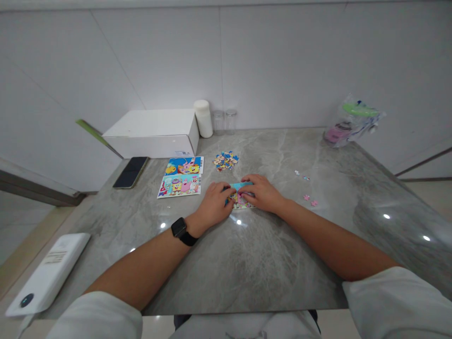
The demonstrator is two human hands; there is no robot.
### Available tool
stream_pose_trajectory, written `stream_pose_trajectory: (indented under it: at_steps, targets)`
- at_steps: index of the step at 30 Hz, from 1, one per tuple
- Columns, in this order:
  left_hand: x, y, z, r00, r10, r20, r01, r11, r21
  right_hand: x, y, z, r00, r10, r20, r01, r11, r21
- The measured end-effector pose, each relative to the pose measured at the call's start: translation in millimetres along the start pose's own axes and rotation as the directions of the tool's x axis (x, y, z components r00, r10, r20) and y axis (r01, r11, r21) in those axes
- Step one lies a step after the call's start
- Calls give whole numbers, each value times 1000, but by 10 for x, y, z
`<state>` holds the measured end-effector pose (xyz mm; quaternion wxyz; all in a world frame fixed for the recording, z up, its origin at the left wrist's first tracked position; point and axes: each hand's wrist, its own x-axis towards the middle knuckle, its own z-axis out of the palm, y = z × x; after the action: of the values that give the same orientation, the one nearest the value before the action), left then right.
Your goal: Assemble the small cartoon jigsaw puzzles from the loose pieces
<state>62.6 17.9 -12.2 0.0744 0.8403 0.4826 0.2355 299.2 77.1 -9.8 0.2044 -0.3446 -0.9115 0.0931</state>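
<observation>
A partly covered jigsaw puzzle (242,202) in pink, yellow and blue lies flat on the table before me. My left hand (217,200) grips its left side with bent fingers. Over its right side curls my right hand (263,193), fingertips pressed close to the left ones near the puzzle's middle. What exactly sits under the fingertips is hidden. Beyond the hands is a pile of loose puzzle pieces (226,160). Two cartoon picture cards (181,185) lie to the left. On the right are a few separate pieces, including pink ones (306,197).
A white box (151,132), a white bottle (204,120) and two clear glasses (230,122) stand along the wall. A phone (131,173) lies at left, a white device (51,273) at the near left edge. A plastic bag (353,120) holds green and pink items at far right.
</observation>
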Motion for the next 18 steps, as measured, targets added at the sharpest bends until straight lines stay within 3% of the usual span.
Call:
stream_pose_trajectory:
  at_steps: [8, 11, 16, 18]
  targets:
    - [-7, 14, -16, 1000, -11, 12, 11, 1000, -3, -26, 90, -63, 1000, 11, -28, -11, 1000, 11]
    - [-11, 5, -5, 1000, -10, -1, 10, 1000, -12, 16, 101, -167, 995, 29, -92, -22, 997, 73]
    - [-2, 4, -11, 999, -11, -32, 9, 999, -47, 78, 209, -657, 961, 172, -215, -121, 965, 232]
    - [6, 5, -13, 998, -4, -56, 0, 997, -74, 54, 302, -910, 927, 276, -252, -219, 948, 231]
